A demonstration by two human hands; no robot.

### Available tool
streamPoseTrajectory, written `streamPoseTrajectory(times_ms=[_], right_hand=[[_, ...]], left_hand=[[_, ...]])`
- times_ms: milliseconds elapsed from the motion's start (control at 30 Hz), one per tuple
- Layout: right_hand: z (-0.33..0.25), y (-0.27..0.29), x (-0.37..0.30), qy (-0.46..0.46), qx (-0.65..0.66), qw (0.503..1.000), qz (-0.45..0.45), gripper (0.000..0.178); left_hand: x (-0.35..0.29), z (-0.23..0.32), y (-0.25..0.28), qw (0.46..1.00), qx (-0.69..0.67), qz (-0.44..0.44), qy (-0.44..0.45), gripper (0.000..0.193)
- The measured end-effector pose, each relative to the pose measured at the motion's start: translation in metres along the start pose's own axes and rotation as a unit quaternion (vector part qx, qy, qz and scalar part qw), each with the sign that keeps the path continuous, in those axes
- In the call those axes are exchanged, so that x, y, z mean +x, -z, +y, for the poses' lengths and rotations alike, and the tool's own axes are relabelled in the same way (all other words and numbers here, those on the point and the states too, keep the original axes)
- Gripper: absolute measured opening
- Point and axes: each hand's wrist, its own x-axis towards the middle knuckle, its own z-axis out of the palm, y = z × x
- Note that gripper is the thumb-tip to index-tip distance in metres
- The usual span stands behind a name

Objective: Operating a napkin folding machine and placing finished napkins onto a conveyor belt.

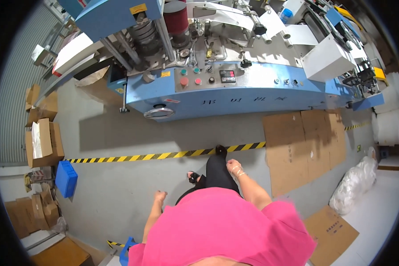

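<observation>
My left hand [161, 195] hangs beside my body with its fingers curled in, and nothing shows in it. My right hand [234, 166], with thin bracelets at the wrist, swings in front of my leg. Its fingers are loosely closed, and no object can be seen in them. Neither hand touches anything. Ahead of me stands a long blue machine [248, 95], with a control panel [195, 80] of green and red buttons and a small display. A dark red roll [175, 17] sits upright on top of it.
Yellow-black floor tape [164, 156] crosses in front of me. Flattened cardboard [290, 153] lies at right, near a clear plastic bundle [352, 184]. On the left are a blue crate [66, 179] and an open carton [53, 142]. A blue object [127, 250] stands close behind my left arm.
</observation>
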Motion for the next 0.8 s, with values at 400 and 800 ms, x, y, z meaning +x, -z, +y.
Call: streamPoseTrajectory(times_ms=[400, 800], right_hand=[[0.05, 0.0, 0.085, -0.012, -0.107, 0.992, -0.072, 0.024], [0.035, 0.0, 0.12, -0.093, 0.039, 0.995, -0.01, 0.02]], left_hand=[[-0.026, 0.1, -0.035, 0.975, 0.011, -0.174, 0.136, 0.047], [-0.068, 0.093, -0.056, 0.946, 0.306, -0.108, 0.004, 0.038]])
